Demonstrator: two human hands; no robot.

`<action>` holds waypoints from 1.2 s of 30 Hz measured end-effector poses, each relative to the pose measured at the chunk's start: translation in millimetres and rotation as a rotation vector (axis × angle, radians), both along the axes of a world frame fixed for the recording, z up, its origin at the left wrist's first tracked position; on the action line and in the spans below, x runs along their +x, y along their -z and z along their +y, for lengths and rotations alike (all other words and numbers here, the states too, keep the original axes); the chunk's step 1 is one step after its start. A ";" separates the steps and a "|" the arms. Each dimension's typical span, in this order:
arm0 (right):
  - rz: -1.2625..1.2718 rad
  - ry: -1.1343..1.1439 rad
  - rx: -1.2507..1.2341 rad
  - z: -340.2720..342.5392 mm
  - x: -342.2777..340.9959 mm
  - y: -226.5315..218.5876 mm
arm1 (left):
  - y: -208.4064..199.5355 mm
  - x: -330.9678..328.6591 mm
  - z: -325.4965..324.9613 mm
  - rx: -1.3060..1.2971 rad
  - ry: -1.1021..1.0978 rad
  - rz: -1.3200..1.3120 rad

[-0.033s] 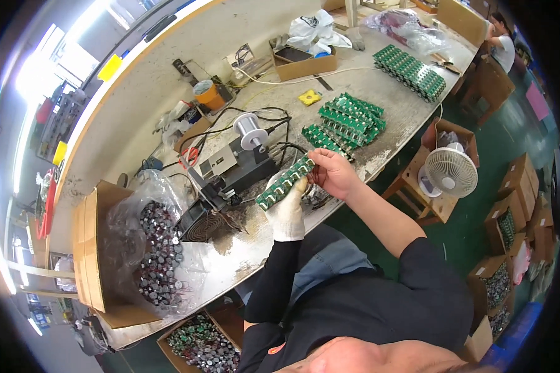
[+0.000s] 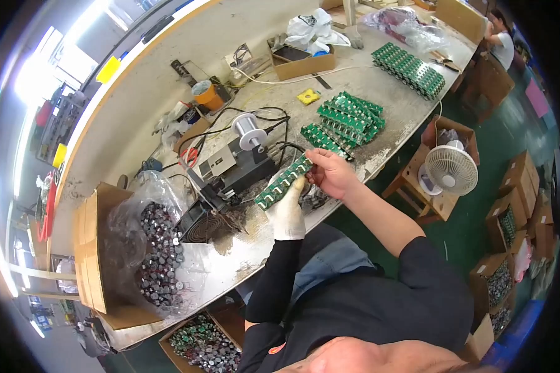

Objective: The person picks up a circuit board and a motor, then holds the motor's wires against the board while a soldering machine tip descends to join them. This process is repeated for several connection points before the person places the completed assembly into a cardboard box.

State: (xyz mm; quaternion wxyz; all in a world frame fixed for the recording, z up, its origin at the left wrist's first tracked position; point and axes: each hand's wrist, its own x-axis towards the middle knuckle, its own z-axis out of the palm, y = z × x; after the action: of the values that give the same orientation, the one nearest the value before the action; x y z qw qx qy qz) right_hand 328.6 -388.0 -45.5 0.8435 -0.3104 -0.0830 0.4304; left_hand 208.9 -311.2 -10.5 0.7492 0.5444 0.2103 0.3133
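Note:
A green circuit board strip (image 2: 283, 183), lined with small pale parts, is held at a slant above the bench's near edge. My left hand (image 2: 287, 216), in a white glove, grips it from below with the thumb along its near side. Bare fingers of my right hand (image 2: 331, 173) pinch its upper right end; the fingertips are partly hidden. Just beyond the strip stands a dark soldering device with a solder wire spool (image 2: 249, 132). More board strips (image 2: 351, 119) lie in a loose pile past my right hand.
A carton (image 2: 88, 252) lined with plastic holds many small round metal parts at left. Neatly stacked boards (image 2: 408, 71) lie at the far right of the bench. A white fan (image 2: 452, 171) stands on a wooden stool. Another person (image 2: 499, 40) sits beyond.

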 end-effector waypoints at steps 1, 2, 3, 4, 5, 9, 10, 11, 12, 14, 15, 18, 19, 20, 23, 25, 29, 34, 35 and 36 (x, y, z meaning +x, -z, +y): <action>0.038 0.026 -0.044 3.1 -1.3 2.8 | 6.2 2.2 -0.1 -0.076 -0.010 -0.006; 0.069 0.000 -0.057 6.6 -4.7 -1.6 | 14.8 1.9 2.6 -0.148 -0.029 -0.018; 0.098 -0.026 -0.070 9.4 -7.6 -6.3 | 37.5 1.5 13.2 -0.296 -0.005 -0.047; 0.152 -0.065 -0.040 10.4 -6.9 -4.8 | 27.8 2.6 11.6 -0.329 0.050 -0.077; 0.210 -0.090 -0.069 11.8 -5.1 -5.3 | 17.9 4.0 9.8 -0.364 0.106 -0.107; 0.292 -0.125 -0.130 18.0 1.5 5.8 | 31.4 11.6 13.5 -0.417 0.134 -0.117; 0.190 0.015 -0.138 21.1 -3.2 -2.4 | 30.3 10.1 9.0 -0.323 0.097 -0.095; 0.105 0.106 -0.144 20.6 -6.9 -6.1 | 29.6 7.8 3.5 -0.229 0.061 -0.074; 0.019 0.196 -0.151 20.3 -8.9 -7.9 | 34.4 9.5 1.0 -0.064 -0.019 -0.009; -0.029 0.245 -0.156 21.4 -11.7 -9.8 | 21.7 14.4 -1.7 -0.356 -0.029 -0.074; -0.037 0.251 -0.174 20.4 -13.5 -12.5 | 26.5 16.3 -1.9 -0.442 -0.033 -0.151; 0.032 0.246 -0.155 17.8 -11.7 -9.9 | 17.6 12.3 -6.8 -0.583 0.050 -0.204; 0.073 0.243 -0.139 18.6 -10.7 -6.2 | 16.7 14.1 -8.4 -0.547 0.020 -0.175; 0.054 0.253 -0.148 19.6 -11.2 -3.5 | 22.5 14.7 -6.7 -0.551 0.010 -0.171; -0.221 0.257 -0.198 14.6 -12.6 -2.3 | 22.8 17.1 -11.8 -0.337 -0.041 -0.168; -0.256 0.240 -0.202 11.8 -11.5 -5.0 | 20.3 17.5 -11.9 -0.251 -0.069 -0.108; 0.064 0.017 -0.142 9.1 -4.6 -12.1 | 10.0 17.0 -8.0 -0.152 -0.073 -0.027; 0.221 -0.065 -0.135 13.9 5.8 -2.9 | -8.2 23.9 -13.4 -0.117 -0.108 0.001; 0.223 -0.103 -0.116 15.4 7.9 3.0 | -9.9 26.0 -14.1 -0.164 -0.107 0.006; 0.227 -0.112 -0.120 16.1 9.6 6.8 | -10.9 27.8 -13.9 -0.211 -0.107 0.011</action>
State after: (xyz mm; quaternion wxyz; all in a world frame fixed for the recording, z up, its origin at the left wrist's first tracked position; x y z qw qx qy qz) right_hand 338.2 -371.9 -52.3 0.8020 -0.3045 0.0215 0.5134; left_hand 236.7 -325.0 0.3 0.7835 0.4521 0.2749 0.3259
